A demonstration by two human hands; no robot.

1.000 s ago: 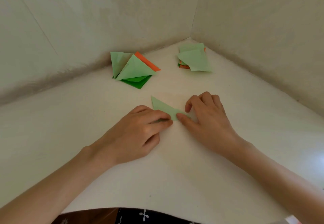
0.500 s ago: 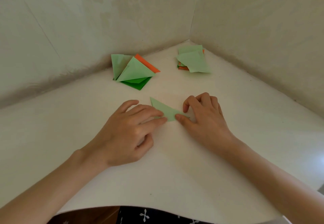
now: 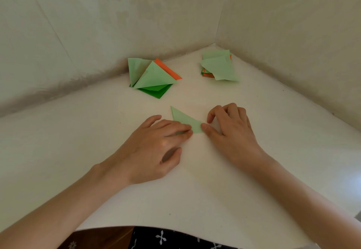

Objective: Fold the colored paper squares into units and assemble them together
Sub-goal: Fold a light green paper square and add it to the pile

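A light green folded paper triangle (image 3: pixel 184 119) lies flat on the white table (image 3: pixel 195 180) between my hands. My left hand (image 3: pixel 154 145) presses its lower left part with straight fingers, which hide that corner. My right hand (image 3: pixel 229 129) touches the triangle's right tip with the thumb, while its other fingers arch up with their tips on the table beside the paper. Behind them lie a pile of folded units (image 3: pixel 151 77) in light green, dark green and orange, and a stack of paper squares (image 3: pixel 219 66).
The table sits in a corner of two pale walls (image 3: pixel 293 34), with the paper stack close to that corner. The table's front edge (image 3: pixel 175 227) curves near my body, with dark patterned fabric below it.
My left hand's fingers have flattened out on the paper and shifted slightly along its lower edge. My right hand and the triangle have hardly moved.
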